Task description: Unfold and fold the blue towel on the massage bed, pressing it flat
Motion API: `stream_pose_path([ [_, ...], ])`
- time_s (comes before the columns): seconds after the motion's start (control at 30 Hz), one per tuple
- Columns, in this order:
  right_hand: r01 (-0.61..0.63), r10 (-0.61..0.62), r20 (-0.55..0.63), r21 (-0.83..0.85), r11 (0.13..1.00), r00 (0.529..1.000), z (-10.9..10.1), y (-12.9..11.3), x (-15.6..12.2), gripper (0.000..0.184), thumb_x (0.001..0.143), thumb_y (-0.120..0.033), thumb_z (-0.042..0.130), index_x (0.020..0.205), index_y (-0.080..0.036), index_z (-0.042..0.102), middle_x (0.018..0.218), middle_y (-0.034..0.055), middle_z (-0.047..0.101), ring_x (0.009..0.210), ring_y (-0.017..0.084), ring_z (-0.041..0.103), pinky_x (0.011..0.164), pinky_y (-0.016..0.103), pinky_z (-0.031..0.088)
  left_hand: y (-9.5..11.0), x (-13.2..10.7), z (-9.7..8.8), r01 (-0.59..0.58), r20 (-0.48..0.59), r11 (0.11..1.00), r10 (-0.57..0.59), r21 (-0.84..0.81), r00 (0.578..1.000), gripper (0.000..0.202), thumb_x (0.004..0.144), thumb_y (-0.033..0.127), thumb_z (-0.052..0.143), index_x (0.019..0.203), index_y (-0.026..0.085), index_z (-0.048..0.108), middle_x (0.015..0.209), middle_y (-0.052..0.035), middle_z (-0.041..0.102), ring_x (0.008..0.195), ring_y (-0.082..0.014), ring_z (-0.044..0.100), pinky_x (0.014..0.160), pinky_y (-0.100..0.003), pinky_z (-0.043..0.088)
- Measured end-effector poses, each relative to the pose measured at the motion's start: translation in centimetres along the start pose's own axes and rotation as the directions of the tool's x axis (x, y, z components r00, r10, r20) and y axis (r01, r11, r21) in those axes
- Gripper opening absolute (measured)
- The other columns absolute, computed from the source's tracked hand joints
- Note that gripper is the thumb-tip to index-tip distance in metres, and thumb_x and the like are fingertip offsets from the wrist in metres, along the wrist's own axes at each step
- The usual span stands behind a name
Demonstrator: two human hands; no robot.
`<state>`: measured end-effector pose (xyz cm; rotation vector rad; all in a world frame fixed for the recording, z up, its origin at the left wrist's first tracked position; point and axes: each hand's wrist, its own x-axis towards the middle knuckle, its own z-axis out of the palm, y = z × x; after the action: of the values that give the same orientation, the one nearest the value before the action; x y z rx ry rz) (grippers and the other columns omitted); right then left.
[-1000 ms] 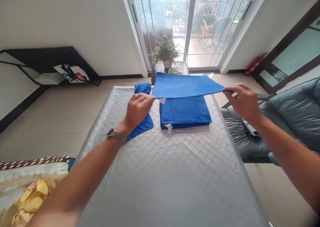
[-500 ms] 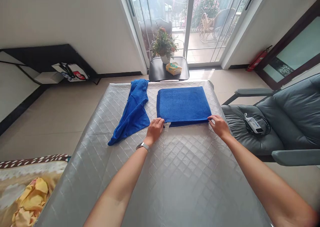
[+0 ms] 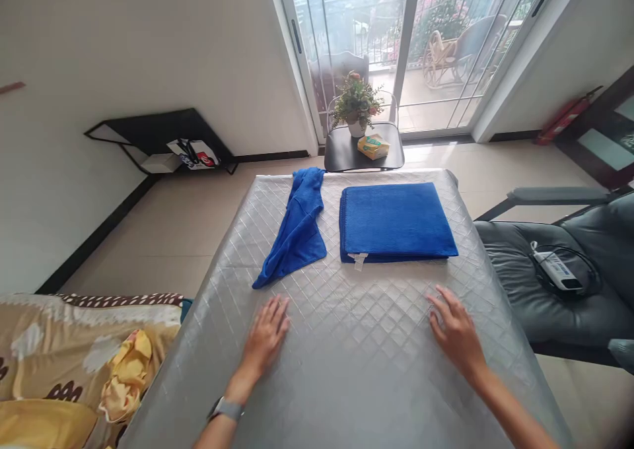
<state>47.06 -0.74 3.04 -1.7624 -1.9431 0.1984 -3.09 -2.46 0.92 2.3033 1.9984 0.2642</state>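
A blue towel (image 3: pixel 396 221), folded into a flat rectangle with a small white tag at its near left corner, lies toward the far side of the table. To its left is a second blue towel (image 3: pixel 300 228), crumpled into a long uneven shape and reaching the far edge. My left hand (image 3: pixel 267 333) is open, fingers stretched forward, just short of the crumpled towel's near tip. On the right my right hand (image 3: pixel 454 330) is open with spread fingers, apart from the folded towel's near edge. Neither hand holds anything.
A silver quilted cover (image 3: pixel 347 370) lies over the table. Behind it stands a black chair (image 3: pixel 341 155) with a potted plant (image 3: pixel 357 105) and a tissue pack (image 3: pixel 373 146). A grey armchair (image 3: pixel 515 251) holding a power strip (image 3: pixel 557 271) is at right; a bed (image 3: pixel 44 343) at left.
Both hands have let go of the folded towel's near corners and drawn back toward me, spreading apart. The view has shifted left. Both towels stay in place on the table.
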Motion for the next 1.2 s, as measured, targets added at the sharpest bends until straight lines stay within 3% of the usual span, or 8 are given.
stream_pose_path([
  [0.13, 0.023, -0.048, 0.075, 0.299, 0.954, 0.996, 3.0, -7.5, -4.2, 0.044, 0.095, -0.024, 0.052, 0.134, -0.038, 0.063, 0.140, 0.0051, 0.064, 0.127, 0.027, 0.062, 0.106, 0.049, 0.054, -5.4, -4.8, -0.9, 0.123, -0.039, 0.992, -0.122, 0.033, 0.992, 0.055, 0.104, 0.039, 0.038, 0.159, 0.031, 0.035, 0.164, -0.0052, 0.041, 0.152, -0.0276, 0.035, 0.122, -0.058, 0.034],
  [0.27, -0.181, 0.037, 0.236, 0.627, 0.758, 0.971, 6.4, -17.5, -0.8, 0.041, 0.088, -0.025, 0.060, 0.124, -0.040, 0.072, 0.139, 0.0024, 0.066, 0.125, 0.028, 0.063, 0.106, 0.048, 0.054, -5.0, -5.2, -1.2, 0.155, -0.076, 0.988, -0.154, 0.009, 0.985, 0.053, 0.103, 0.032, 0.038, 0.156, 0.029, 0.042, 0.161, -0.0059, 0.045, 0.151, -0.0258, 0.038, 0.122, -0.055, 0.035],
  [0.33, -0.373, 0.160, 0.343, 0.763, 0.528, 0.926, 8.3, -22.6, 3.2, 0.036, 0.083, -0.025, 0.066, 0.115, -0.036, 0.077, 0.137, 0.0031, 0.067, 0.125, 0.028, 0.063, 0.106, 0.047, 0.053, -4.5, -5.0, -1.4, 0.154, -0.076, 0.988, -0.154, 0.003, 0.985, 0.052, 0.102, 0.029, 0.039, 0.154, 0.027, 0.045, 0.160, -0.0067, 0.047, 0.150, -0.0256, 0.039, 0.122, -0.054, 0.035],
  [0.43, -0.630, 0.318, 0.630, 0.767, -0.118, 0.708, 11.4, -29.0, 9.9, 0.033, 0.070, -0.017, 0.074, 0.101, -0.025, 0.079, 0.116, 0.0048, 0.075, 0.103, 0.023, 0.070, 0.095, 0.037, 0.058, -4.2, -4.8, -1.6, 0.161, -0.067, 0.987, -0.161, -0.004, 0.985, 0.054, 0.101, 0.025, 0.041, 0.154, 0.027, 0.045, 0.160, -0.0058, 0.046, 0.151, -0.0254, 0.038, 0.122, -0.053, 0.036],
  [0.53, -0.619, 0.362, 0.706, 0.708, -0.341, 0.609, 14.6, -33.0, 15.0, 0.026, 0.070, -0.014, 0.070, 0.094, -0.023, 0.075, 0.108, 0.0024, 0.073, 0.089, 0.015, 0.071, 0.081, 0.026, 0.061, -4.4, -4.9, -1.6, 0.159, -0.076, 0.987, -0.160, -0.016, 0.984, 0.056, 0.099, 0.022, 0.043, 0.154, 0.028, 0.045, 0.160, -0.0044, 0.046, 0.151, -0.0251, 0.038, 0.123, -0.052, 0.036],
  [0.67, -0.599, 0.404, 0.755, 0.656, -0.460, 0.517, 17.4, -35.0, 17.8, 0.021, 0.073, -0.012, 0.067, 0.091, -0.024, 0.067, 0.091, 0.0000, 0.067, 0.077, 0.012, 0.071, 0.066, 0.021, 0.062, -4.5, -4.9, -1.2, 0.153, -0.098, 0.988, -0.155, -0.024, 0.983, 0.058, 0.096, 0.017, 0.044, 0.154, 0.027, 0.046, 0.160, -0.0040, 0.046, 0.151, -0.0252, 0.038, 0.124, -0.052, 0.035],
  [0.8, -0.569, 0.392, 0.790, 0.612, -0.549, 0.471, 18.1, -35.8, 18.4, 0.015, 0.078, -0.011, 0.064, 0.088, -0.022, 0.063, 0.084, -0.0003, 0.064, 0.073, 0.011, 0.069, 0.063, 0.018, 0.061, -4.5, -4.9, -0.9, 0.145, -0.112, 0.989, -0.147, -0.028, 0.983, 0.060, 0.095, 0.015, 0.044, 0.154, 0.026, 0.046, 0.161, -0.0049, 0.045, 0.150, -0.0271, 0.040, 0.123, -0.055, 0.036],
  [1.2, -0.519, 0.317, 0.816, 0.559, -0.646, 0.484, 18.3, -38.2, 18.9, 0.017, 0.081, -0.014, 0.067, 0.096, -0.020, 0.068, 0.080, -0.0019, 0.062, 0.060, 0.005, 0.062, 0.049, 0.010, 0.050, -4.5, -5.0, -0.3, 0.143, -0.163, 0.988, -0.151, -0.059, 0.975, 0.067, 0.093, 0.015, 0.046, 0.158, 0.032, 0.039, 0.160, -0.0035, 0.046, 0.148, -0.0282, 0.043, 0.121, -0.057, 0.037],
])
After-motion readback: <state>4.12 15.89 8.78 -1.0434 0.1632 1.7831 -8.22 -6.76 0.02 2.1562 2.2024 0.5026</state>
